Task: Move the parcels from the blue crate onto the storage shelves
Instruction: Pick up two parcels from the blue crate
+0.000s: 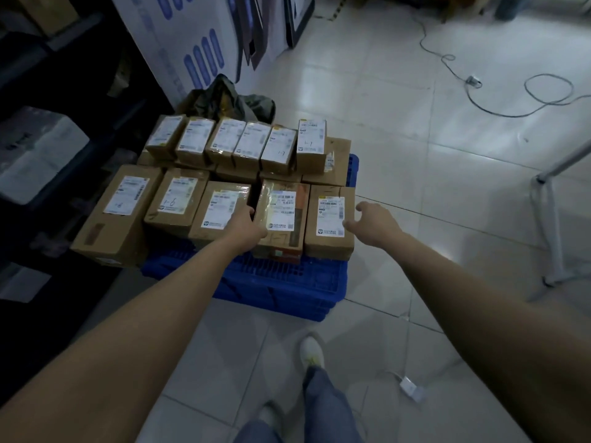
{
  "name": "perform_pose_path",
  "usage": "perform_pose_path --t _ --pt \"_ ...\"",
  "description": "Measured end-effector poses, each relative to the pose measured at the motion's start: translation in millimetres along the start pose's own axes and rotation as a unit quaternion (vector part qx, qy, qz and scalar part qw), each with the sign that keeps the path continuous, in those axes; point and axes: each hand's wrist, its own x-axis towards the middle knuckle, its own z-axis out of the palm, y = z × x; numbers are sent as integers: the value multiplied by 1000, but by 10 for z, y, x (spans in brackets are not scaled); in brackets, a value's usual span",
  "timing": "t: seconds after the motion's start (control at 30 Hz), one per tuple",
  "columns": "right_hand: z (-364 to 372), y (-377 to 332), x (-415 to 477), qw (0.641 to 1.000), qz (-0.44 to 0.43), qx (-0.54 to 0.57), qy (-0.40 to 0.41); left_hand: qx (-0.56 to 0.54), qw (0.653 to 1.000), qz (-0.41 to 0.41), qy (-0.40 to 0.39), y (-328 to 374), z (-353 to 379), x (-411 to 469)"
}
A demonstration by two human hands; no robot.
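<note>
A blue crate (pixel 275 282) stands on the floor, piled with several brown cardboard parcels bearing white labels. My left hand (pixel 246 227) rests at the left edge of a taped parcel with an orange strip (pixel 283 215) in the front row, fingers dipping into the gap beside it; whether it grips the parcel is unclear. My right hand (pixel 374 225) hovers open, fingers spread, just right of the front-right parcel (pixel 331 219). The storage shelves (pixel 48 139) stand dark at the left, holding white packages.
A dark bag (pixel 230 100) lies behind the crate. A large white and blue carton (pixel 192 43) stands beyond. Cables (pixel 479 91) trail across the tiled floor at right. A metal stand (pixel 550 219) is at the right. My feet (pixel 311 350) are near the crate.
</note>
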Motion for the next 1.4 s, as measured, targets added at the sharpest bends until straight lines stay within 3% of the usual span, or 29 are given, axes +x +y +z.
perform_pose_path --t 0.33,0.5,0.87,1.07,1.4 --pt "695 599 1182 979 100 132 -116 33 996 -80 -13 -334 468 1142" --pt "979 757 1555 933 152 283 -162 47 991 -123 -35 -444 647 1501" --pt "1185 904 1757 824 248 463 -212 -160 965 -209 -12 -504 789 1783" --pt "1066 993 1496 798 224 524 -196 -228 953 -199 -32 -494 738 1423" --pt "-77 208 686 823 117 545 -110 -372 912 -134 -107 -12 -337 349"
